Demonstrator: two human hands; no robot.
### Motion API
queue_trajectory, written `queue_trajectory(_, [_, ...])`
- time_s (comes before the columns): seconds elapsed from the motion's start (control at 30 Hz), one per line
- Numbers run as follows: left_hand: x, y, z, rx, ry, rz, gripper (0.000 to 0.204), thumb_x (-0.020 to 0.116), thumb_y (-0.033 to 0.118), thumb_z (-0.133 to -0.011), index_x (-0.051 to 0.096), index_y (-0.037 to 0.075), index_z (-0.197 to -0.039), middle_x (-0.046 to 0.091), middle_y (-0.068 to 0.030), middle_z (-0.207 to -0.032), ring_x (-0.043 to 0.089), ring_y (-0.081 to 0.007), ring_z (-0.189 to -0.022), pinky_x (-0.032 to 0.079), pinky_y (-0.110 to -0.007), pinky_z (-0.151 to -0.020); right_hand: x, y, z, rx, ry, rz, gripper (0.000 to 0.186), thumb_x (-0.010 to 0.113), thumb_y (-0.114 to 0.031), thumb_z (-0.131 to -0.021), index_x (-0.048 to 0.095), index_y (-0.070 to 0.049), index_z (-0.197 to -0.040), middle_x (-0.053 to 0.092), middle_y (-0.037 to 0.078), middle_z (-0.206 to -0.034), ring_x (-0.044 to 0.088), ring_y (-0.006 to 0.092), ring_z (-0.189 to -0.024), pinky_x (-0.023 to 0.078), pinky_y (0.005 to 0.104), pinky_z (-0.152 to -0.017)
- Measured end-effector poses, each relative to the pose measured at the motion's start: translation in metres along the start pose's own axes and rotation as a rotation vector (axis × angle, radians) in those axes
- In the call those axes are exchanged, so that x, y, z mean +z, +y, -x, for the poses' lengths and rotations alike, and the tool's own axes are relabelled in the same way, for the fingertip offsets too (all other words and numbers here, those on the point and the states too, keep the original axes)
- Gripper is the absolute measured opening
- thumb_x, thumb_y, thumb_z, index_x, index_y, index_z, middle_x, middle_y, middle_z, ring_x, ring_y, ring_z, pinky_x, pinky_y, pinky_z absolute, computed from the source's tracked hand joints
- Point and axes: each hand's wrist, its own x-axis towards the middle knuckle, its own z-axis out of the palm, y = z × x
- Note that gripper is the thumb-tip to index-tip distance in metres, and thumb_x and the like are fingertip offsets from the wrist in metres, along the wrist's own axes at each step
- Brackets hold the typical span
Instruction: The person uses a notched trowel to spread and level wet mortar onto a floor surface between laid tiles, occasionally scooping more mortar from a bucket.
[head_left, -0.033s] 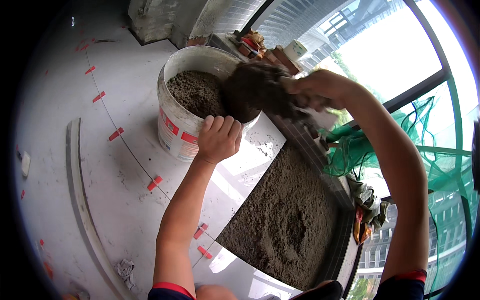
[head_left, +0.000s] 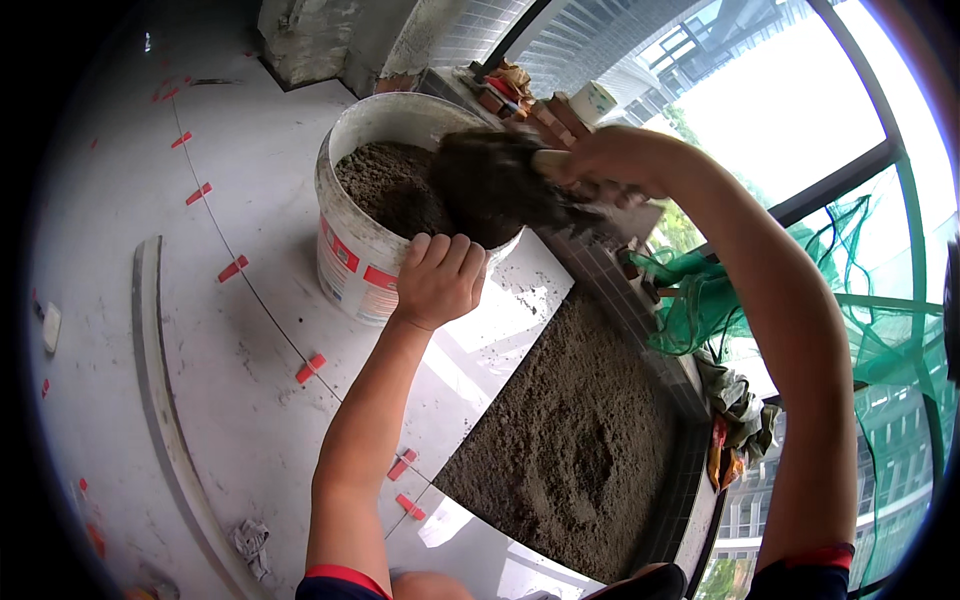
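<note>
A white plastic bucket (head_left: 335,225) with red patches stands on the pale tiled floor, partly filled with damp grey-brown mortar (head_left: 380,190). My left hand (head_left: 440,278) is closed over its near rim. Above the bucket's right side, my right hand (head_left: 615,165) grips the pale handle of a trowel (head_left: 490,170). The blade is dark, blurred by motion and apparently coated with mortar, so its outline is unclear. Below and right of the bucket, a spread bed of mortar (head_left: 560,430) fills the strip beside the last tiles, with a shallow hollow in its surface.
Red tile spacers (head_left: 310,368) line a floor joint at left, near a long straight bar (head_left: 160,370). Bricks (head_left: 560,118) and a white roll (head_left: 592,102) sit on the window ledge. Green netting (head_left: 700,300) hangs by the window, with crumpled cloth (head_left: 738,400) below it.
My right hand and the trowel have shifted slightly left, farther over the bucket. The left hand stays on the rim.
</note>
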Motion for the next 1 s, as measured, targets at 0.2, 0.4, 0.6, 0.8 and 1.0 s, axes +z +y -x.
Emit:
queue_trajectory(0.2, [0.004, 0.0, -0.005, 0.039, 0.043, -0.009, 0.015, 0.056, 0.017, -0.082, 0.047, 0.014, -0.07, 0.042, -0.0022, -0.068, 0.043, -0.0183, -0.065, 0.036, -0.034, -0.07, -0.009, -0.006, 0.016, -0.015, 0.113, 0.339, 0.028, 0.067, -0.028, -0.083, 0.063, -0.001, -0.079, 0.053, 0.001, -0.058, 0.045, 0.0078, -0.045, 0.033, 0.0252, -0.038])
queue_trajectory(0.4, [0.002, -0.002, -0.01, 0.04, -0.119, -0.033, 0.012, 0.058, 0.022, -0.083, 0.052, 0.015, -0.076, 0.046, -0.0038, -0.072, 0.048, -0.0211, -0.067, 0.036, -0.036, -0.065, -0.003, 0.203, 0.098, 0.08, 0.059, -0.402, 0.037, 0.067, -0.021, -0.084, 0.056, 0.001, -0.111, 0.053, 0.003, -0.074, 0.051, 0.0073, -0.053, 0.041, 0.0215, -0.044])
queue_trajectory(0.6, [0.005, 0.014, -0.004, 0.082, -0.088, -0.107, 0.016, 0.055, 0.025, -0.094, 0.06, 0.014, -0.084, 0.058, -0.0004, -0.078, 0.056, -0.0215, -0.072, 0.042, -0.035, -0.068, 0.19, 0.427, 0.206, 0.543, -0.085, -0.661, 0.034, 0.063, -0.009, -0.078, 0.054, 0.004, -0.107, 0.06, 0.008, -0.079, 0.056, 0.0108, -0.06, 0.048, 0.0238, -0.05])
queue_trajectory(0.8, [0.014, -0.001, 0.008, 0.096, -0.116, -0.199, 0.018, 0.056, 0.026, -0.092, 0.064, 0.013, -0.083, 0.065, -0.0001, -0.08, 0.061, -0.0235, -0.073, 0.045, -0.038, -0.066, 0.356, 0.509, 0.269, 0.843, -0.283, -0.818, 0.022, 0.064, -0.015, -0.076, 0.064, 0.003, -0.088, 0.056, 0.004, -0.063, 0.051, 0.0124, -0.048, 0.04, 0.0284, -0.043])
queue_trajectory(1.0, [0.023, -0.018, 0.012, 0.132, -0.113, -0.248, 0.017, 0.056, 0.027, -0.091, 0.063, 0.015, -0.082, 0.064, 0.0019, -0.077, 0.061, -0.0233, -0.07, 0.046, -0.038, -0.063, 0.435, 0.48, 0.103, 0.755, 0.075, -1.018, 0.02, 0.064, -0.02, -0.076, 0.058, -0.003, -0.069, 0.053, 0.005, -0.056, 0.048, 0.0168, -0.043, 0.035, 0.0326, -0.04])
